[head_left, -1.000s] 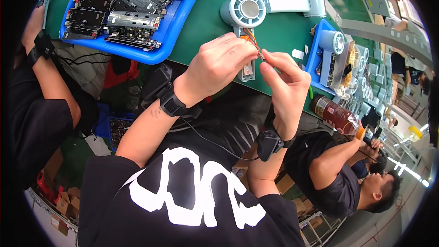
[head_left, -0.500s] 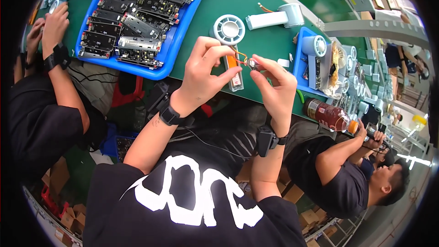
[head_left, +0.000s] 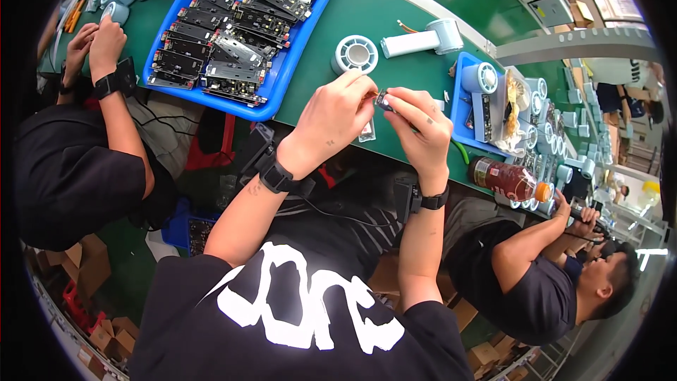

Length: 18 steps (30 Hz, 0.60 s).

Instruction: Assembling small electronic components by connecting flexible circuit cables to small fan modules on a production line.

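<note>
My left hand (head_left: 337, 116) is closed, its fingertips pinched at thin orange wires (head_left: 376, 94). Between the thumb and fingers of my right hand (head_left: 423, 125) is a small dark part with a pale spot (head_left: 383, 100), too small to name exactly. The two hands' fingertips nearly meet there. Just beyond them, a pale blue housing with a round, ribbed end (head_left: 355, 55) lies on the green table (head_left: 321, 49). My left hand covers most of its handle; only the silvery lower end (head_left: 367, 131) shows.
A blue tray (head_left: 276, 92) of black circuit-board assemblies lies to the left. Another pale blue housing (head_left: 412, 43) lies farther back. At right are a blue bin (head_left: 460, 109) of parts and an orange-capped bottle (head_left: 504, 178). Co-workers sit on both sides.
My left hand has come down over the housing's handle and closed at the wires, hiding most of them. My right hand has tilted the small dark part. The whole view has shifted slightly.
</note>
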### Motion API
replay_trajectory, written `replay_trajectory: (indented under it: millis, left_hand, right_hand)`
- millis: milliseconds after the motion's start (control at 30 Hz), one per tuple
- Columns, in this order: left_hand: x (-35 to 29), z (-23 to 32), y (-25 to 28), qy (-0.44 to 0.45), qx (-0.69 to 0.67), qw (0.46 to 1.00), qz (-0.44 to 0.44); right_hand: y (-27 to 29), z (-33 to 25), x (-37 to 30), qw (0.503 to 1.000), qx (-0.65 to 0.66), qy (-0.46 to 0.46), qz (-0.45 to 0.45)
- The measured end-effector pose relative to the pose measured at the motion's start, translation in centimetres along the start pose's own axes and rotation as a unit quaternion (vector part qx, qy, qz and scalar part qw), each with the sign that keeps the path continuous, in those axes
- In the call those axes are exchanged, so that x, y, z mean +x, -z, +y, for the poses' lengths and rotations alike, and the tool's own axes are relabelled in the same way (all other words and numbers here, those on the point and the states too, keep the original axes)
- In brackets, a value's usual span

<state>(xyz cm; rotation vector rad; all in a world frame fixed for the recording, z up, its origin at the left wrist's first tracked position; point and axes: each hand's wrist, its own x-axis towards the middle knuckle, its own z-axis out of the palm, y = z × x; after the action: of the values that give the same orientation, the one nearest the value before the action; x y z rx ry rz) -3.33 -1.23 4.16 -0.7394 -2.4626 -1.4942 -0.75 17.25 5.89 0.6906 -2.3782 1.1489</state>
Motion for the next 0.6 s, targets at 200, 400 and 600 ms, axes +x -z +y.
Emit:
replay_trajectory:
  millis: [200,400,600]
  left_hand:
    - [-0.9,1.0,0.4,0.084,-0.081,0.993,0.007]
    - [-1.4,-0.1,0.3,0.067,-0.088,0.993,0.048]
    - [-1.0,-0.1,-0.6,-0.047,0.077,0.986,0.14]
  right_hand:
    - [-2.0,-0.9,-1.2,0.986,0.085,-0.129,0.067]
    - [-3.0,-1.6,-1.5,0.935,0.198,-0.275,0.104]
    - [-3.7,-3.1,-0.8,0.891,0.26,-0.336,0.157]
